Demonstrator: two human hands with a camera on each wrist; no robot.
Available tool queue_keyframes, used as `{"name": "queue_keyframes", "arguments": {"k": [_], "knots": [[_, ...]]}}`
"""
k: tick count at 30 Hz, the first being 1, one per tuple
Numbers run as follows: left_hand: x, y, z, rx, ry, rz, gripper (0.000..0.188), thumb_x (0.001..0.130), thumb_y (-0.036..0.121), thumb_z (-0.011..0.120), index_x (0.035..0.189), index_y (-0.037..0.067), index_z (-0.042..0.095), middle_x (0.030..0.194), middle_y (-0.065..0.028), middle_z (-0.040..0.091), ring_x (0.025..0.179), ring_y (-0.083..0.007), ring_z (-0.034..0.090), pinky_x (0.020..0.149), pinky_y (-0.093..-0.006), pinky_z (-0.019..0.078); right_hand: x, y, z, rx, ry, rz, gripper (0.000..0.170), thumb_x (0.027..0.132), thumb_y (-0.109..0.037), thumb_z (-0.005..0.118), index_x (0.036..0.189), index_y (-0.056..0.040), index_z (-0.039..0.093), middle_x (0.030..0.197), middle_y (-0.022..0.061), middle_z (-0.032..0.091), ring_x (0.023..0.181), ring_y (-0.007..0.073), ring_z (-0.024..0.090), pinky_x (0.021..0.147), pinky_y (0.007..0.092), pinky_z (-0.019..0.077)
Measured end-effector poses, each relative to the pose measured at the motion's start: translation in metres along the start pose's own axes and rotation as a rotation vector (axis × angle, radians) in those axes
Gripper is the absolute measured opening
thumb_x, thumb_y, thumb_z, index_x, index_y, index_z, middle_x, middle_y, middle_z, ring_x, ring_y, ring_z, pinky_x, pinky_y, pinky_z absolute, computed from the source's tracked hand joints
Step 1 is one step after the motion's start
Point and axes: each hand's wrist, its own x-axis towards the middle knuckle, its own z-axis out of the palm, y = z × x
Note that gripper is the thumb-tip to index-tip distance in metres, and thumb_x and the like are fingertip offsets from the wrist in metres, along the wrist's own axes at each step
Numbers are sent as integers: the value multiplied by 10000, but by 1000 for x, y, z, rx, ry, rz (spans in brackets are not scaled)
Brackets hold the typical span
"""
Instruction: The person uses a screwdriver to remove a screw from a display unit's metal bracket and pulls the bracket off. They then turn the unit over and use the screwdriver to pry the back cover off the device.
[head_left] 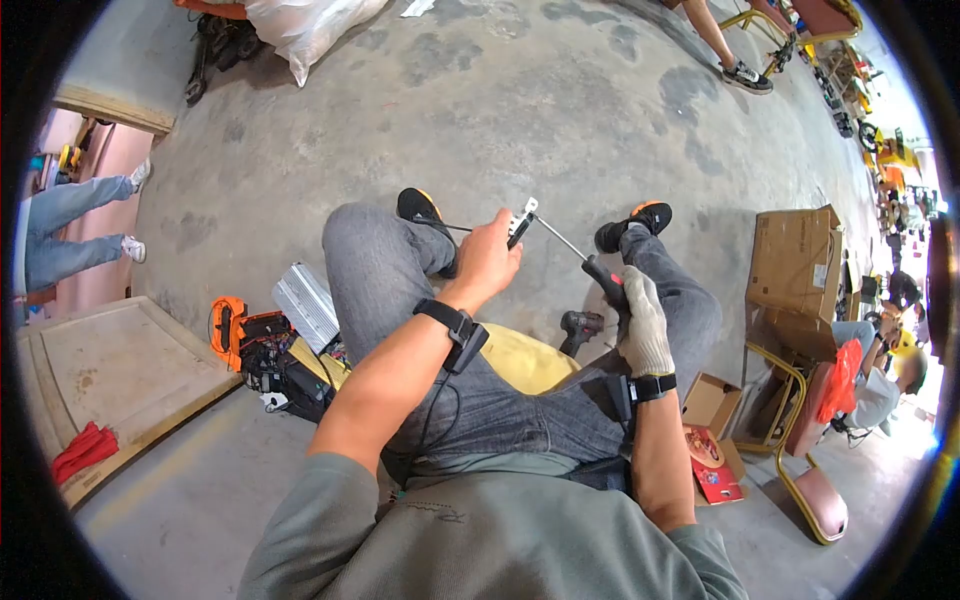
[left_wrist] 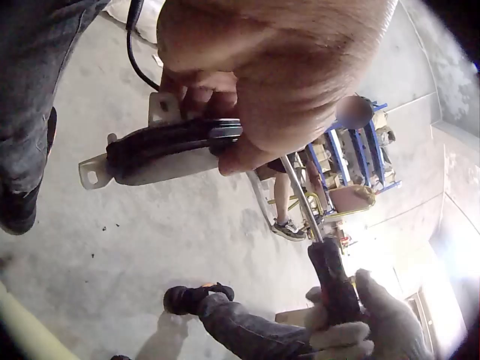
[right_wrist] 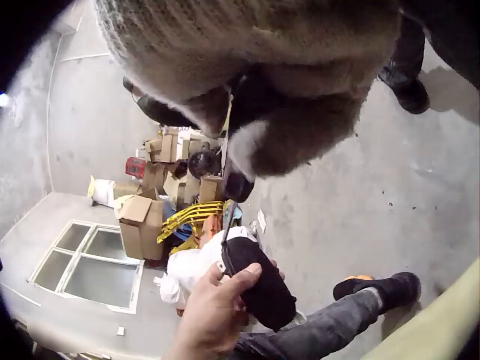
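Note:
My bare left hand [head_left: 488,258] holds an oblong black part [left_wrist: 169,150] with pale mounting tabs out in front of my knees. In the left wrist view, its fingers and thumb grip one end of the part, and a thin black cable [left_wrist: 132,45] runs close by. My right hand [head_left: 642,315], in a pale knit glove, grips a screwdriver [head_left: 603,280] by its black and red handle. The metal shaft points up and left, and its tip reaches the part beside the left fingers. In the right wrist view, the glove [right_wrist: 247,52] covers most of the handle.
A cordless drill [head_left: 580,326] stands between my legs by a yellow surface [head_left: 520,358]. On the left are a silver finned case [head_left: 309,305], an orange-and-black machine [head_left: 240,335] and a wooden panel [head_left: 130,375]. Cardboard boxes [head_left: 792,262] and a chair [head_left: 815,500] are right. Other people sit or stand around.

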Motion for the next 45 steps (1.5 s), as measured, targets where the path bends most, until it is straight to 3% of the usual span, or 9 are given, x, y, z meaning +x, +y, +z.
{"name": "queue_keyframes", "arguments": {"k": [3,13,17,22,26,34,37,40,45], "knots": [[0,-2,0,-12,3,3,323,834,169,749,994,31,505,777,-232,666,786,-471,660,672,-550,493,-3,6,14,-129,76,-222,560,966,-216,638,1433,-13,406,965,84,600,707,126,594,567,254,477],[-1,-2,2,-20,21,21,327,836,169,749,995,28,500,781,-240,664,784,-473,658,667,-551,492,-4,4,18,-102,82,-248,523,990,-232,607,1412,10,414,926,73,594,674,127,565,600,258,500],[-1,-2,1,-9,4,26,331,838,174,750,998,26,500,786,-240,667,790,-475,658,668,-550,493,-4,-7,9,27,67,5,579,962,-209,650,1436,-9,383,918,80,600,683,130,578,605,260,501],[-1,-2,0,-18,16,21,329,839,181,747,999,30,501,786,-238,667,784,-476,657,665,-552,489,0,9,9,-78,76,-242,410,1018,-291,598,1339,-44,537,920,58,608,737,103,588,584,227,503],[-1,-2,2,-7,-2,24,321,840,175,742,999,32,503,779,-235,666,777,-473,658,663,-549,489,-3,-10,7,15,76,32,513,971,-144,618,1422,-2,418,1006,86,591,751,125,596,565,256,527],[0,-4,4,-44,33,44,321,831,171,744,993,31,505,766,-232,662,763,-469,657,651,-549,484,-5,-3,12,-33,61,-207,607,926,-143,649,1437,37,376,967,97,584,745,153,596,610,270,500],[0,-2,2,2,18,44,321,829,171,745,991,29,507,762,-230,662,752,-468,656,646,-548,484,2,-3,0,25,-36,51,598,943,-108,633,1460,25,362,1026,77,572,780,131,576,628,257,477],[-2,3,-2,-7,-34,-24,304,848,159,718,1050,38,525,817,-232,688,817,-469,672,705,-558,516,-5,4,19,-80,76,-260,525,984,-204,614,1403,33,403,893,76,599,662,132,587,555,249,483],[-1,2,-2,29,-52,-5,305,847,159,716,1056,35,531,811,-235,687,813,-470,671,704,-560,516,-3,-6,8,-56,59,-76,508,985,-220,631,1375,41,438,882,75,599,643,132,581,555,265,499]]}}
